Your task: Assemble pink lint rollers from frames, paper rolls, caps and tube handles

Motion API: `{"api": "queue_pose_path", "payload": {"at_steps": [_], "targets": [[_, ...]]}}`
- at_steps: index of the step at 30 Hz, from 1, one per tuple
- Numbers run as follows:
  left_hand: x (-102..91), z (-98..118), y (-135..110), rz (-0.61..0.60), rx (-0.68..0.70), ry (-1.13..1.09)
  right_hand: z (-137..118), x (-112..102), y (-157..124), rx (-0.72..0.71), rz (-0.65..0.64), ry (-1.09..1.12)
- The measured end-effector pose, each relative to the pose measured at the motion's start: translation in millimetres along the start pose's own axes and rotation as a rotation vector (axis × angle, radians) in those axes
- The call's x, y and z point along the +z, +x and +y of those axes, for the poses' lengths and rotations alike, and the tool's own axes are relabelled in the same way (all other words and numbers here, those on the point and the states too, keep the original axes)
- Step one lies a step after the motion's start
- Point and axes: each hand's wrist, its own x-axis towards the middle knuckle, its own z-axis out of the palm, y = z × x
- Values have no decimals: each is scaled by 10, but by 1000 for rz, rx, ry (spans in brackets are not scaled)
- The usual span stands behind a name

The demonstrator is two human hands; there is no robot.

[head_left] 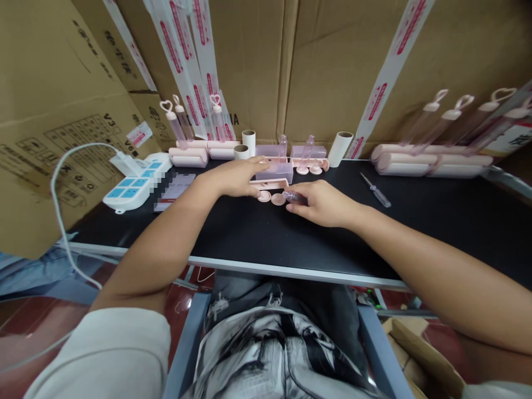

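Note:
My left hand (236, 176) reaches across the black table (249, 233) and rests with fingers stretched on a pink and clear plastic holder (275, 170). Two small pink round caps (271, 197) lie just in front of that holder. My right hand (322, 203) is curled beside them, pinching a small clear tube (293, 196) at its fingertips. Behind the holder stand two small clear bottles (307, 148) on pink bases.
A white power strip (135, 185) with a cable lies at the left. A screwdriver (376, 190) lies right of my hand. Pink cases and heart-topped tubes (436, 160) line the back under cardboard boxes (332, 66). Two paper rolls (341, 148) stand there too.

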Motion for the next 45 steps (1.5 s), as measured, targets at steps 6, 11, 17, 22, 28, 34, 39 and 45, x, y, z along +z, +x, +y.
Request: {"api": "queue_pose_path", "payload": {"at_steps": [6,11,17,22,28,34,39,45], "targets": [[-31,-93,-31,-9,27,-78,214,49,57,66,244,128],[-15,-123,-22,-42,-82,-24,318,40,186,244,196,379],[29,-126,20,-51,-102,-4,208,53,227,224,157,466],[44,-87,32,-47,-94,3,127,76,180,177,113,495],[42,0,29,-45,-106,9,147,117,209,141,88,320],[91,79,62,-43,-148,39,114,76,169,181,123,184],[59,176,49,-94,-185,45,92,68,135,234,79,247],[58,212,33,-102,-200,40,145,102,172,251,96,305]]}}
